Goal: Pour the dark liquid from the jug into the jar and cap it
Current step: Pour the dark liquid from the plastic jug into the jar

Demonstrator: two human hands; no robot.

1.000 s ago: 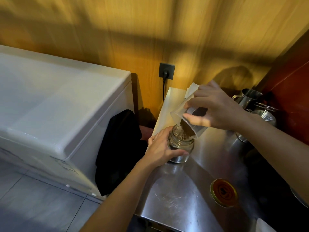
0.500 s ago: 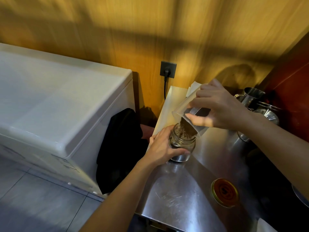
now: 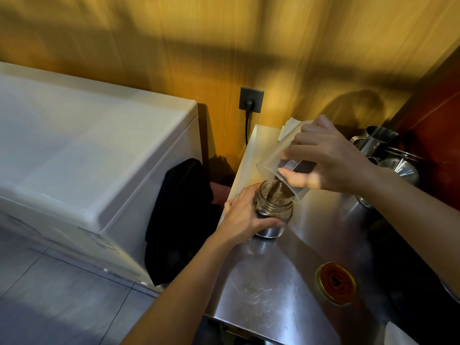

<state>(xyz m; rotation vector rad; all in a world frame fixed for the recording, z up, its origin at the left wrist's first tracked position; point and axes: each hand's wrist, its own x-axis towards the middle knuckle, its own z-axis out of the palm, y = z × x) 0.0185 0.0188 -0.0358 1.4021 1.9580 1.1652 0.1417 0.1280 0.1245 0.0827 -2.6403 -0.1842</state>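
A clear glass jar [image 3: 275,212] stands on the steel counter [image 3: 268,290], and my left hand [image 3: 245,219] is wrapped around its left side. My right hand [image 3: 326,161] holds a translucent plastic jug [image 3: 276,158] tipped steeply down over the jar's mouth. A dark stream runs from the jug's lip into the jar, which holds dark liquid. The jar's gold lid [image 3: 336,282] lies flat on the counter to the front right, apart from both hands.
Steel pitchers and cups [image 3: 380,143] crowd the counter's back right by a red wall. A white chest freezer [image 3: 87,170] stands left, with a black cloth [image 3: 184,220] hanging in the gap. A wall socket [image 3: 251,100] with a plugged cable sits behind.
The jug has tipped further over the jar and more dark liquid has run into it. Both hands keep their grips.
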